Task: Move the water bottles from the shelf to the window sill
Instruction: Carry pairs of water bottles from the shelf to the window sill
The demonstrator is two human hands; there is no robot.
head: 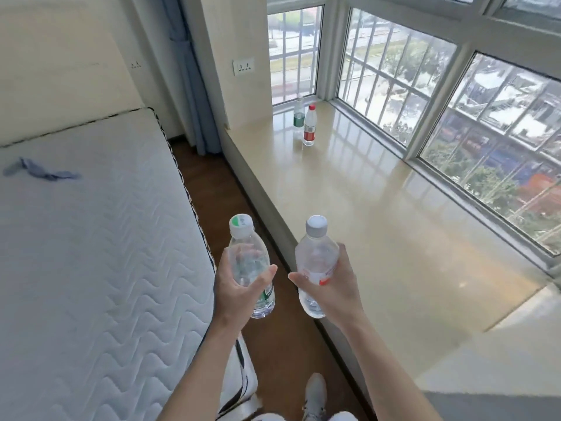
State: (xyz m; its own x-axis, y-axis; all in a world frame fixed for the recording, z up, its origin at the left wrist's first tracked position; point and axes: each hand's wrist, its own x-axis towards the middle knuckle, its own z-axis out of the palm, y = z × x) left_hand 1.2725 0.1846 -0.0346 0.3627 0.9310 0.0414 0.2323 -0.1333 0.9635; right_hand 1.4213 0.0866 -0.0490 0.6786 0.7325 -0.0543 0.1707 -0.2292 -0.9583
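Two bottles gripped, window sill (379, 223) at two o'clock.
The left hand (233, 288) wraps the green-label bottle (247, 256), the right hand (338, 288) the red-label bottle (315, 256); best set upright by the twelve-o'clock pair (309, 126).

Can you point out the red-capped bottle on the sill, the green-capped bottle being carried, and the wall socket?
red-capped bottle (310, 126): head view, middle of its body.
green-capped bottle (247, 253): head view, clear upper body.
wall socket (243, 67): head view, faceplate middle.

The left hand (239, 287) grips a clear plastic bottle with a green-and-white cap (245, 247). The right hand (332, 284) grips a clear red-labelled grey-capped bottle (317, 250). Both are upright by the glossy beige window sill's (379, 208) left edge. A green-labelled bottle (299, 115) and a red-capped bottle (310, 126) stand near its far left corner.
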